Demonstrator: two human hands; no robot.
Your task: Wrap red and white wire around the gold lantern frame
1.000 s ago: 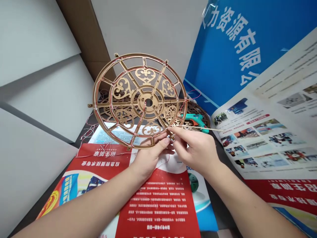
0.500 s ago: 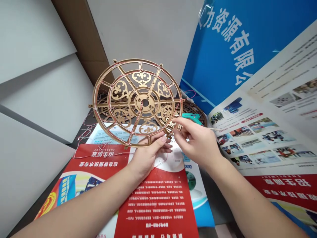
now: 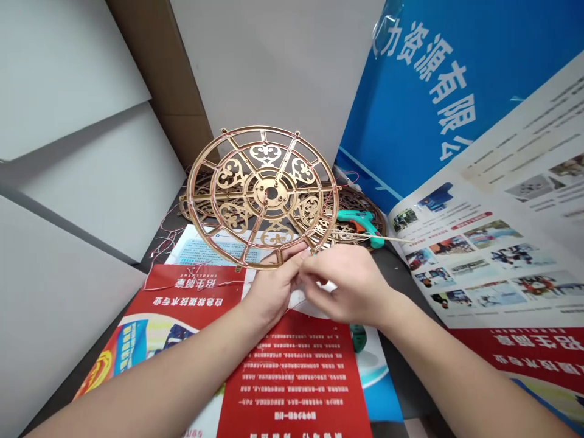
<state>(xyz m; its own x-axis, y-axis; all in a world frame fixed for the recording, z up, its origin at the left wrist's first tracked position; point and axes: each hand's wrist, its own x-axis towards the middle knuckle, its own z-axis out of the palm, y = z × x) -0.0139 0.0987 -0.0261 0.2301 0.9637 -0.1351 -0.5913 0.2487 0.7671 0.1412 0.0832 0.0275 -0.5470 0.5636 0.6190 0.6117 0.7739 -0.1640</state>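
The right hand (image 3: 344, 286) has come down off the edge of the gold openwork disc (image 3: 278, 204) and now sits against the left hand (image 3: 269, 292), fingertips nearly meeting, so the left alone now bears the disc. The left grip is clenched on the disc's lower rim, holding it up, tilted, above the bench (image 3: 401, 359). The right grip is pinched closed low beside the rim, but whatever it holds is too fine to make out, perhaps thread; a small pale scrap shows below the fingers, and I cannot tell whether it is held.

Thin reddish wire (image 3: 162, 243) runs along the held disc's ribs and trails loose on the left side of the bench. Counted: two hands, three gold discs, one held and two lying behind it, one to the left (image 3: 201, 207) and one to the right (image 3: 360, 204). There is one teal glue gun (image 3: 360, 222) on the right-hand disc, and one thin wooden stick (image 3: 378, 237) across it. One red printed brochure (image 3: 292, 377) lies under the hands, one photo leaflet (image 3: 474, 255) leans at right, and one blue banner (image 3: 433, 91) stands behind
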